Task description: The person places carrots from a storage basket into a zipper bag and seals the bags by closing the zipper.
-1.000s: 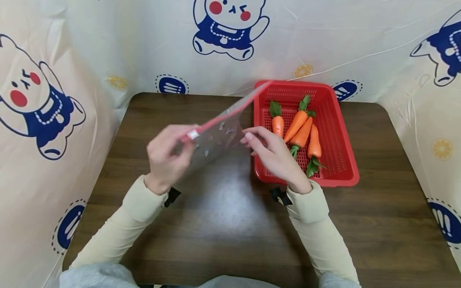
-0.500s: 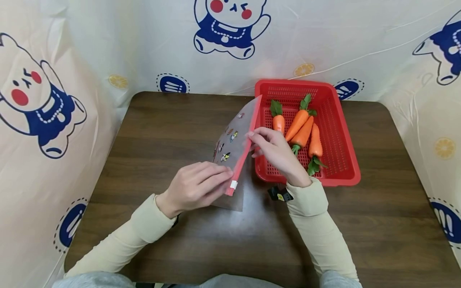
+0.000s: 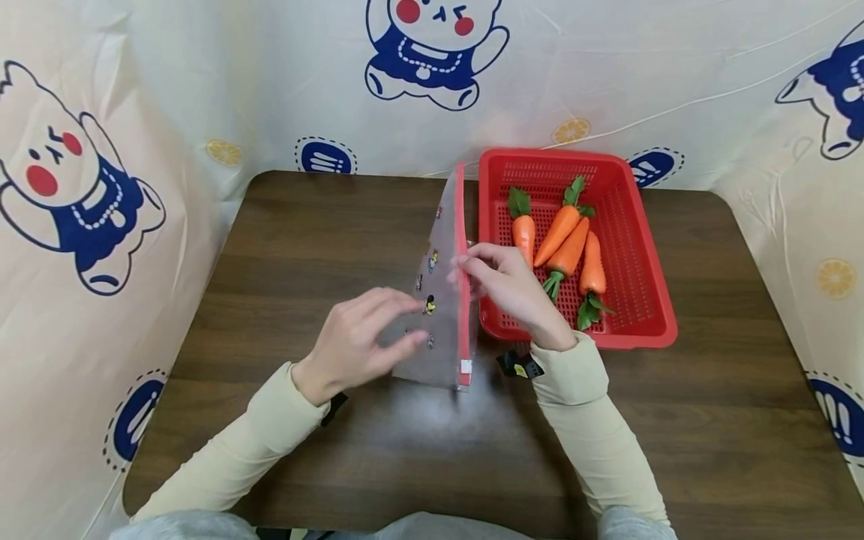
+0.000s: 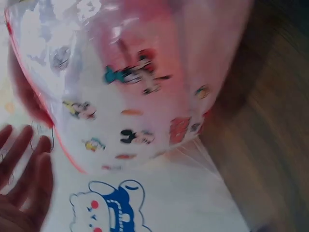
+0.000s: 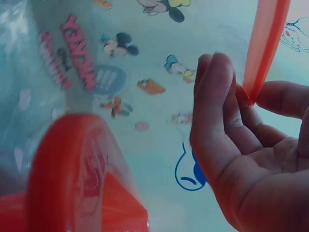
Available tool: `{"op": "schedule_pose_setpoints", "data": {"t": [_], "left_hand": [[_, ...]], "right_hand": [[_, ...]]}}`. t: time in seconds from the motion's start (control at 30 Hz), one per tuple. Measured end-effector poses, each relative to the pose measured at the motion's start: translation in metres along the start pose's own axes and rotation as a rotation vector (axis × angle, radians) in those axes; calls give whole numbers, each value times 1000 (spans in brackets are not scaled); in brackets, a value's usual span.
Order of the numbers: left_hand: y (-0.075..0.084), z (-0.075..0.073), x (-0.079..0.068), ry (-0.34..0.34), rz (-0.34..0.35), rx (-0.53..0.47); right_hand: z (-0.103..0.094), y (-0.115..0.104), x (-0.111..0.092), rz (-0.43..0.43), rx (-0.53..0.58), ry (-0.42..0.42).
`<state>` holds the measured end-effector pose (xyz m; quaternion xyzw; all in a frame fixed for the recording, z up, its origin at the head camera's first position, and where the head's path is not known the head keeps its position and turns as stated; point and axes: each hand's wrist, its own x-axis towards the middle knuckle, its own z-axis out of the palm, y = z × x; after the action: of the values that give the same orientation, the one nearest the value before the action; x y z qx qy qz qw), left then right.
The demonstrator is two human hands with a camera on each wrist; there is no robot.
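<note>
A clear zip bag (image 3: 442, 330) with small cartoon prints stands upright over the table, its red zip strip (image 3: 462, 225) running along the upper edge. A white slider (image 3: 466, 367) sits at the near end of that strip. My right hand (image 3: 509, 285) pinches the strip near its middle; thumb and fingers meet on it in the right wrist view. To the bag's left, my left hand (image 3: 361, 337) has its fingers spread, the tips overlapping the printed side. The left wrist view shows those fingers apart from the bag, beside its red edge.
A red plastic basket (image 3: 664, 307) stands at the bag's right, under my right hand. Several orange carrots (image 3: 556, 234) with green leaves lie inside it. The brown wooden table (image 3: 304, 247) is enclosed by a white printed cloth (image 3: 270, 75) at the back and sides.
The bag has swung from a slant to nearly straight away from me, its slider end moving right and nearer. My left hand has let go of the strip; my right has taken hold of it.
</note>
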<state>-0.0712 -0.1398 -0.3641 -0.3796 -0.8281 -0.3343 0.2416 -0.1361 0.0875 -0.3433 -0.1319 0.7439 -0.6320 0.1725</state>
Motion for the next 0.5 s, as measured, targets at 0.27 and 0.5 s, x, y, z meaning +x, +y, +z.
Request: {"op": "schedule_pose_setpoints", "data": {"t": [0.27, 0.5], "left_hand": [[1, -1, 9, -209, -528, -101], [7, 2, 18, -294, -669, -64]], "right_hand": [[9, -1, 0, 11, 166, -94], [17, 0, 4, 22, 126, -88]]}}
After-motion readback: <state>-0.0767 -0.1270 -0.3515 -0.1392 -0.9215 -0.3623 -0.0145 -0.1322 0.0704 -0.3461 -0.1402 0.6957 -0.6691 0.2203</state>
